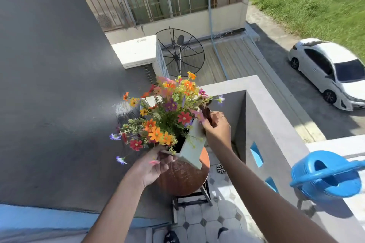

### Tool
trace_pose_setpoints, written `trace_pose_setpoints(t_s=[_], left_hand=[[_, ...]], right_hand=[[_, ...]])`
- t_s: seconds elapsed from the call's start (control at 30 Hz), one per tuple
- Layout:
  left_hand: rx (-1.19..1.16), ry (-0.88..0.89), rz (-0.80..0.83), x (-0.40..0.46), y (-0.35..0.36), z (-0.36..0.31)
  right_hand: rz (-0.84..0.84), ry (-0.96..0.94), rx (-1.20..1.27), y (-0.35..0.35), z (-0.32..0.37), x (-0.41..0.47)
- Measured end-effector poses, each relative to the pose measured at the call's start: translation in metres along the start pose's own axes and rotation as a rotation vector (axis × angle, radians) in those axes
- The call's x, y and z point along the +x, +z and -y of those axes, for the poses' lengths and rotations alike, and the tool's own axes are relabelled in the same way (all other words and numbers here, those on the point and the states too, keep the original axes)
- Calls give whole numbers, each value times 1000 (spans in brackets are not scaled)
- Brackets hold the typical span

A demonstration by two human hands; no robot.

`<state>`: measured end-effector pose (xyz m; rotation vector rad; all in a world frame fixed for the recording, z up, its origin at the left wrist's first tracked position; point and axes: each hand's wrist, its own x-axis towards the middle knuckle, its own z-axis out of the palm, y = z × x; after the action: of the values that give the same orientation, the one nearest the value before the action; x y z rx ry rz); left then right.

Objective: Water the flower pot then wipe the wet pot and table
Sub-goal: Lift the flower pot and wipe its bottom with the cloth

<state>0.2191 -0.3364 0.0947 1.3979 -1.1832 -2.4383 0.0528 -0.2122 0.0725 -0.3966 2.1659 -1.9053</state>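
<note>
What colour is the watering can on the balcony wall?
Bright blue; the watering can shows clearly at the right of the head view.

Flower pot [192, 145] above table [183, 178]

Both forearms are bare from the bottom edge of the view up to the wrists, with no sleeve, watch or bracelet showing on either one. The left hand [156, 165] is bare, with no glove. The right hand [216, 126] is bare too, and a thin ring [222, 116] sits on one of its fingers. At the very bottom, two dark shapes look like footwear, too cut off to tell more.
</note>
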Motion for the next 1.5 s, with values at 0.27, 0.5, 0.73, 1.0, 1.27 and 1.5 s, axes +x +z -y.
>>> trace_pose_setpoints(t_s=[0.27, 0.5, 0.73, 1.0, 1.27, 1.5], left_hand=[[-146, 139, 28, -3, 16, -28], [-260, 168, 12, -6, 21, -34], [-273, 209, 101, -16, 34, -38], [-195, 247, 7, -28, 41, -44], [-102, 262, -6, -35, 59, -44], [-322, 256, -7, -25, 50, -51]], right_hand=[[158, -328, -72, 13, 7, -44], [164, -362, -13, 11, 14, -61], [-72, -271, -45, 14, 51, 6], [-80, 157, 189, 6, 29, 41], [9, -169, 88, 6, 90, 22], [106, -242, -27, 5, 56, -46]])
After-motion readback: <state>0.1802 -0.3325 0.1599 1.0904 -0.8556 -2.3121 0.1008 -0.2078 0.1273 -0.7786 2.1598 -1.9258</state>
